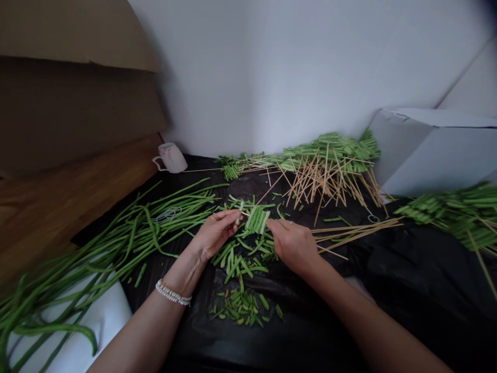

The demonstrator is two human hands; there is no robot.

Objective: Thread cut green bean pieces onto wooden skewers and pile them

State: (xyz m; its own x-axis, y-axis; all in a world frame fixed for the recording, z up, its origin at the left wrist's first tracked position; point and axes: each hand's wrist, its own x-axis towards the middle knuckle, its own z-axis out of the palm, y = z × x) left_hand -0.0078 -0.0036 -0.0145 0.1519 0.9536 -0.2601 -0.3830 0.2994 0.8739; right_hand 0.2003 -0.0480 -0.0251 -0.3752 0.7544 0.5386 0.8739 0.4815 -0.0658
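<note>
Between my hands runs a thin wooden skewer with several cut green bean pieces [256, 220] threaded side by side across it. My right hand [294, 243] is closed around the skewer at the right of the row. At the skewer's left end, my left hand [219, 231] pinches a pale green bean piece [240, 212] between thumb and fingers. Under and in front of my hands lie loose cut bean pieces [243, 267]. A small heap of short bean ends [244, 306] sits nearer to me on the black plastic sheet [194, 331].
Long uncut beans [128, 233] spread over the left side. Bare skewers [357, 230] lie to the right. Filled bean skewers [330, 150] are piled at the back, with more bean skewers [454, 212] at far right. A mug [171, 158] and a white box [438, 150] stand by the wall.
</note>
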